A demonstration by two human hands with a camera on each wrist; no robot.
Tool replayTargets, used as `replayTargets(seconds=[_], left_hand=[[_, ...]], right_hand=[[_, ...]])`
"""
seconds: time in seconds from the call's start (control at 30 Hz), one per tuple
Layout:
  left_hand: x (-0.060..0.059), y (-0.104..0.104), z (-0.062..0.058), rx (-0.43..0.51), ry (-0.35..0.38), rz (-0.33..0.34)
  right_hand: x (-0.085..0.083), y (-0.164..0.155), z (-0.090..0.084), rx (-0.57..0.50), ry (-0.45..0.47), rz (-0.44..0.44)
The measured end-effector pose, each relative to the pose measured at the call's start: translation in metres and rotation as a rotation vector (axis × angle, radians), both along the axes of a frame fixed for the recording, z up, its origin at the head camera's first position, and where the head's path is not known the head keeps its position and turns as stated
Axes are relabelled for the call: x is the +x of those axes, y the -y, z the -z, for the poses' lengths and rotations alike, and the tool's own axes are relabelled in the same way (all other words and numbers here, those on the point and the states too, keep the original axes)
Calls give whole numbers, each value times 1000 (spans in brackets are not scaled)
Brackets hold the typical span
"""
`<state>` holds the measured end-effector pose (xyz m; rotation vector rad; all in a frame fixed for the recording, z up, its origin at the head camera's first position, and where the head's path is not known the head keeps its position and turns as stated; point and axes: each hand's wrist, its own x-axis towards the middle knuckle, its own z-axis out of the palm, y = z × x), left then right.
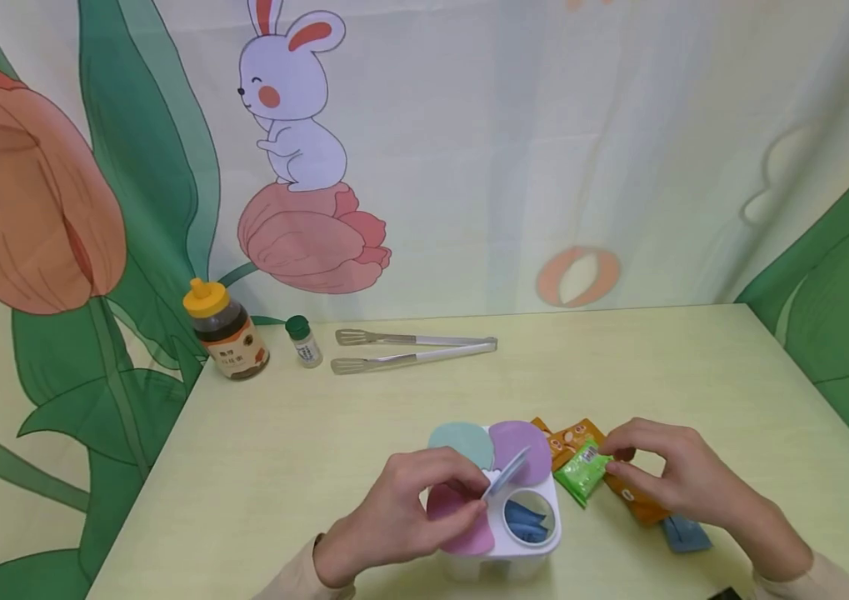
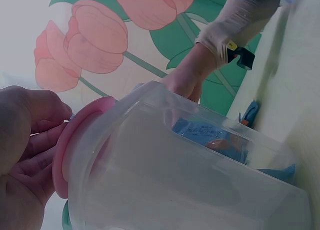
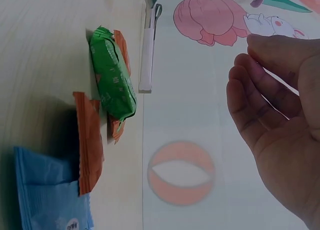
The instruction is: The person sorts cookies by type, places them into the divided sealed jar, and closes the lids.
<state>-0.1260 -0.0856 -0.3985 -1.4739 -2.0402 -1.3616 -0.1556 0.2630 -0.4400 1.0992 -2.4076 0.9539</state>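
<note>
Your left hand pinches the blue lid up off the white container at the counter's near edge; your right hand pinches the green packet just beside it.

My left hand covers part of the round pink lid; the small green-capped bottle label is unreadable.
</note>
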Motion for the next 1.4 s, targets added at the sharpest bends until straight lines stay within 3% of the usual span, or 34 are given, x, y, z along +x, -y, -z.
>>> replayTargets(seconds=[0.6,0.97,1.4], left_hand=[[0,1,-2,-8,12,-4],[0,0,-2,-5,11,-13],[1,-2,-2,-11,7,-17]], right_hand=[[-7,-19,8,110,71,144],[-6,-37,19,195,285,209],[-1,-56,28,277,410,229]])
